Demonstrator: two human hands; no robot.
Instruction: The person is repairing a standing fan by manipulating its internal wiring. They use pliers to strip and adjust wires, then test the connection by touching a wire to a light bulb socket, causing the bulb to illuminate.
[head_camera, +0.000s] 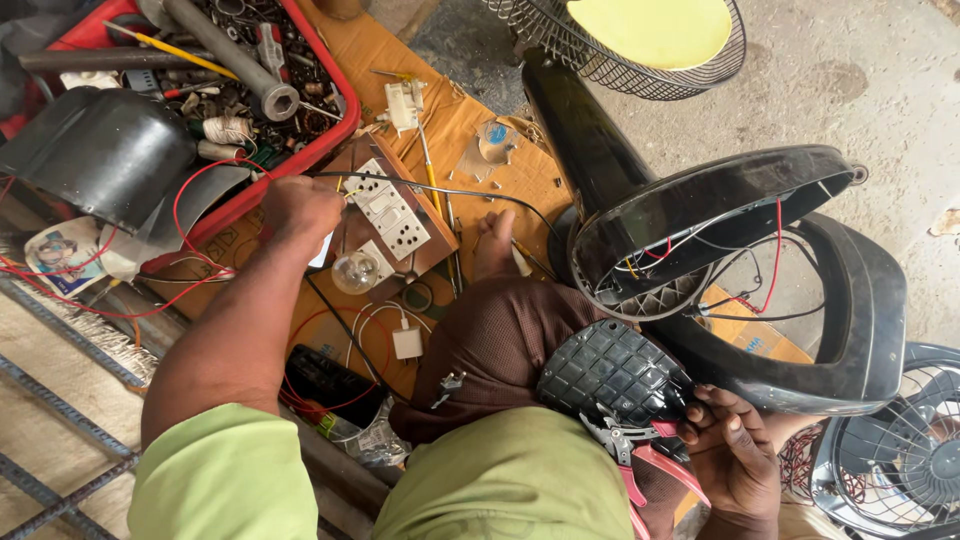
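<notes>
Left hand (300, 208): closed in a fist at the near-left corner of a wooden switch board (392, 215) carrying white switches and sockets, which lies on a flattened cardboard sheet (455, 120) with a clear bulb (355, 272) at the board's near edge; what the fist holds cannot be told. Right hand (735, 450): fingers curled around the lower rim of a black fan housing (850, 310) at the sheet's right edge, red-handled pliers (640, 465) just beside it. Red tray (335, 135) of tools and scrap at the sheet's far-left corner.
</notes>
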